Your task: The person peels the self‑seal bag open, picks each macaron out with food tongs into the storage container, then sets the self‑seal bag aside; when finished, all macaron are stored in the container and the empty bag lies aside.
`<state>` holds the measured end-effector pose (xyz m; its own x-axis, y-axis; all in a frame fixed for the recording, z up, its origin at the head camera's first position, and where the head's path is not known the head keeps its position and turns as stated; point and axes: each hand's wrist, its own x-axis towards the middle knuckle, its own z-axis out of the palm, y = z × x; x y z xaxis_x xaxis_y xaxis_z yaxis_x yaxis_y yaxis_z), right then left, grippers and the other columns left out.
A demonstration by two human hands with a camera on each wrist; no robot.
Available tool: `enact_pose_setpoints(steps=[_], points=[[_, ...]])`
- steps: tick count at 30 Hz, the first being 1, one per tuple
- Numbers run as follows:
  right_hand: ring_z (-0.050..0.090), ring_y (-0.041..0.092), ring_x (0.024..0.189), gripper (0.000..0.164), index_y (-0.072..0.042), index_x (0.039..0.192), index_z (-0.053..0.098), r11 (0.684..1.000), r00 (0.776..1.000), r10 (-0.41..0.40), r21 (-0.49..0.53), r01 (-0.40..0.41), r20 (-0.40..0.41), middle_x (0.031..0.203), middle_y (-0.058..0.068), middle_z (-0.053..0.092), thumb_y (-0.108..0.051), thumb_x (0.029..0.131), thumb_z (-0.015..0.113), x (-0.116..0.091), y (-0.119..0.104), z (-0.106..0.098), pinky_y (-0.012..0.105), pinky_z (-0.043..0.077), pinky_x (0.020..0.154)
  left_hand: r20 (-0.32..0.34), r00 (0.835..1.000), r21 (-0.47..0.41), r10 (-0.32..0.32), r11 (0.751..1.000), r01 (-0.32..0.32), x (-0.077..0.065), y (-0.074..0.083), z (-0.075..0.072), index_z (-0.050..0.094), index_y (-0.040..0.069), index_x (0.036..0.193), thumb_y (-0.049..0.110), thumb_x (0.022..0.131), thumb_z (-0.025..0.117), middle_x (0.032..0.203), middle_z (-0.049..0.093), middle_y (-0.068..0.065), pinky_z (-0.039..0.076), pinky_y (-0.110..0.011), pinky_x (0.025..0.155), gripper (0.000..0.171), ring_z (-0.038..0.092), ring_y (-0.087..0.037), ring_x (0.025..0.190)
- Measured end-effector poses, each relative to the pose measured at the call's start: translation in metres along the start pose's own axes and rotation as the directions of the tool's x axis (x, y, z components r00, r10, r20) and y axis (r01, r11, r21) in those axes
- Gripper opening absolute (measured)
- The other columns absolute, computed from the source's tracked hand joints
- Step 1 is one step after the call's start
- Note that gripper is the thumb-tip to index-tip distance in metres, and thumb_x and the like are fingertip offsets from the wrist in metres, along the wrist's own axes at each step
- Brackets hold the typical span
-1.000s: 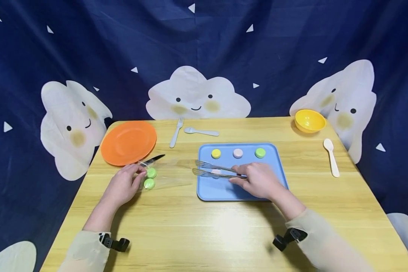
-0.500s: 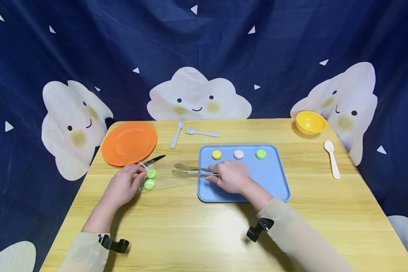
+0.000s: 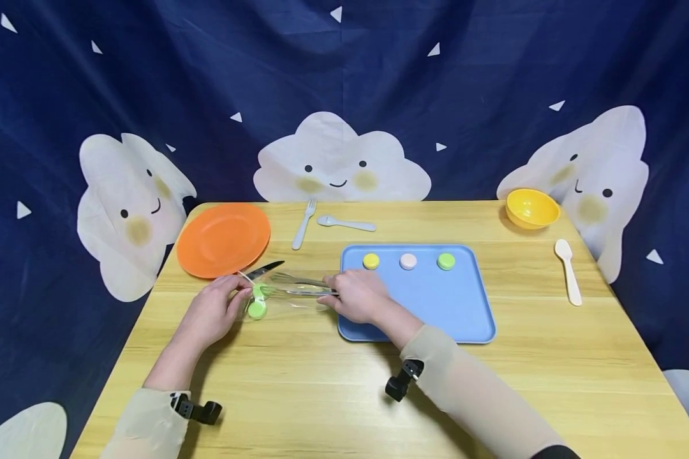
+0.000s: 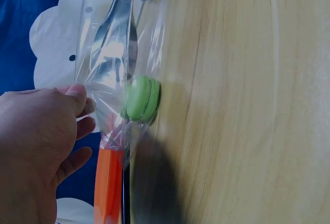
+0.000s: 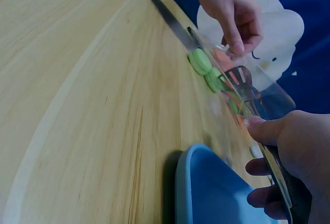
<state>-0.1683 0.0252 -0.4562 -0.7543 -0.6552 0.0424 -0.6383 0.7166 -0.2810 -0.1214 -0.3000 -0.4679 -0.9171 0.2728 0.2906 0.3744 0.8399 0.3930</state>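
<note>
My left hand [image 3: 217, 310] pinches the edge of a clear plastic bag [image 4: 107, 113] at the table's left side. Two green macarons, the nearer one [image 3: 256, 310] fully visible, lie in the bag beside my left fingers. My right hand [image 3: 356, 295] grips metal tongs [image 3: 304, 291], their slotted tips reaching into the bag by the green macarons [image 5: 200, 62]. Whether the tongs pinch anything, I cannot tell. Yellow [image 3: 370, 261], pink [image 3: 408, 261] and green [image 3: 446, 261] macarons line the back of the blue tray [image 3: 436, 312]; my right hand covers its left part.
An orange plate [image 3: 224, 239] stands back left, a knife [image 3: 266, 269] beside it. Behind the tray lie a grey fork [image 3: 304, 224] and spoon [image 3: 347, 223]. A yellow bowl [image 3: 531, 208] and white spoon [image 3: 568, 271] are at the right.
My right hand has carried the tongs left from over the tray into the bag. The pink macaron seen earlier under the tongs is out of sight. My left hand keeps its place.
</note>
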Motion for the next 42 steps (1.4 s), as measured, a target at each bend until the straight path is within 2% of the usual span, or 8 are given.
enact_pose_setpoints(steps=[6,13,19,25,31,37,42], points=[[0.058,0.015,0.066,0.032,-0.022,0.095,0.067,1.0,1.0,-0.017,-0.008,0.017,0.014,0.072,-0.006,0.058,-0.053,0.104,0.064,0.009,-0.007,0.003,0.034,0.043,0.054,-0.006,1.0,-0.007,0.007,1.0,-0.007,-0.001,0.0,0.001,0.068,0.011,0.103,0.008,0.102,0.072,0.104,0.07,-0.006,0.054,-0.055,0.089,0.005,0.069,-0.031,0.104],[0.055,0.016,0.064,0.035,-0.023,0.086,0.056,0.999,0.999,-0.014,-0.031,0.015,0.032,0.071,-0.005,0.056,-0.053,0.103,0.066,0.018,-0.012,0.006,0.034,0.042,0.05,-0.006,1.0,-0.013,0.0,1.0,0.0,0.0,0.0,0.002,0.069,0.012,0.105,0.009,0.102,0.072,0.106,0.071,-0.007,0.054,-0.056,0.093,0.005,0.069,-0.033,0.109],[0.055,0.013,0.063,0.036,-0.023,0.084,0.057,0.998,0.999,-0.027,-0.059,0.029,0.03,0.067,-0.007,0.054,-0.052,0.102,0.068,0.02,-0.016,0.01,0.032,0.044,0.052,-0.014,1.0,-0.009,0.01,1.0,-0.01,-0.001,0.0,0.003,0.069,0.012,0.105,0.01,0.102,0.072,0.105,0.071,-0.007,0.054,-0.057,0.091,0.004,0.069,-0.034,0.107],[0.054,0.014,0.061,0.035,-0.023,0.082,0.058,0.999,0.999,-0.031,-0.035,0.032,0.024,0.066,-0.006,0.054,-0.049,0.103,0.068,0.019,-0.015,0.011,0.031,0.043,0.051,-0.014,1.0,-0.008,-0.001,1.0,0.001,-0.001,-0.001,0.003,0.069,0.011,0.106,0.01,0.102,0.072,0.106,0.071,-0.008,0.054,-0.057,0.091,0.005,0.069,-0.035,0.108],[0.055,0.014,0.061,0.033,-0.021,0.086,0.062,0.998,0.998,-0.05,-0.042,0.051,0.031,0.065,-0.006,0.054,-0.049,0.104,0.067,0.01,-0.008,0.005,0.031,0.041,0.05,0.003,1.0,-0.004,-0.024,1.0,0.024,-0.004,-0.001,0.003,0.07,0.011,0.106,0.01,0.102,0.072,0.106,0.071,-0.009,0.053,-0.058,0.091,0.005,0.068,-0.035,0.106],[0.047,0.012,0.054,0.037,-0.023,0.08,0.054,0.997,0.998,-0.063,-0.034,0.064,0.006,0.061,-0.006,0.049,-0.047,0.103,0.068,-0.006,0.002,-0.002,0.029,0.036,0.048,0.005,1.0,-0.003,-0.028,1.0,0.028,-0.007,-0.001,0.003,0.07,0.011,0.107,0.012,0.103,0.071,0.105,0.07,-0.008,0.053,-0.059,0.091,0.004,0.068,-0.034,0.105],[0.051,0.012,0.059,0.037,-0.022,0.08,0.053,0.997,0.997,-0.072,-0.025,0.071,-0.024,0.065,-0.007,0.052,-0.046,0.103,0.069,-0.024,0.01,-0.011,0.031,0.04,0.051,0.026,0.999,-0.001,-0.045,0.999,0.045,-0.006,-0.001,0.004,0.069,0.011,0.107,0.011,0.104,0.069,0.104,0.069,-0.007,0.053,-0.058,0.09,0.003,0.067,-0.031,0.103]])
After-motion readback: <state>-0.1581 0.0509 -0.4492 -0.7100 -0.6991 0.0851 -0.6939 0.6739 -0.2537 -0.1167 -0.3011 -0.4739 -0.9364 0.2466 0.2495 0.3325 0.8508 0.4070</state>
